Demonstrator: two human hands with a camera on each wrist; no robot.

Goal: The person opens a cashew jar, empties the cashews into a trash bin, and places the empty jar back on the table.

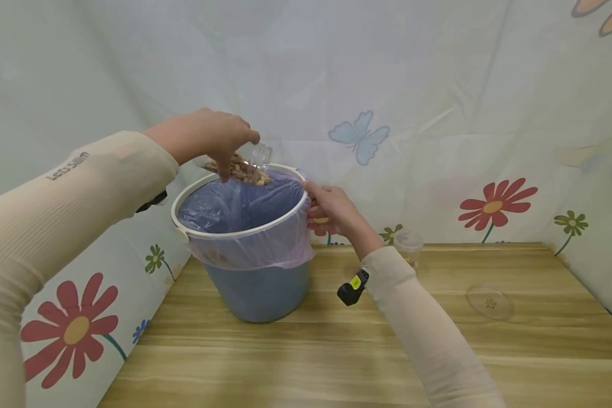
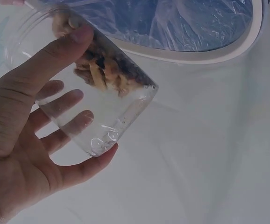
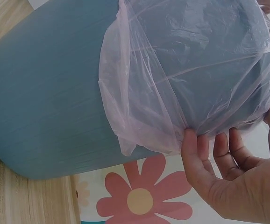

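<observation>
My left hand (image 1: pixel 211 136) grips a clear plastic jar (image 1: pixel 262 157) above a blue trash can (image 1: pixel 267 292). The jar lies tipped on its side, its uncapped mouth towards the right. Mixed nuts or similar pieces (image 2: pixel 109 72) rest along its lower wall, some close to the mouth. A thin pinkish bag (image 1: pixel 250 252) lines the can and folds down outside its pale rim (image 1: pixel 177 212). At the can's right side, my right hand (image 1: pixel 336 212) holds the rim, thumb at the top edge and fingertips against the bag outside.
A second clear container (image 1: pixel 409 252) with some contents stands behind my right forearm, near the wall sheet. To the right, a clear round lid (image 1: pixel 489 302) lies flat on the wooden table (image 1: pixel 306 362). A flower-printed sheet (image 1: pixel 418 113) hangs close behind the can.
</observation>
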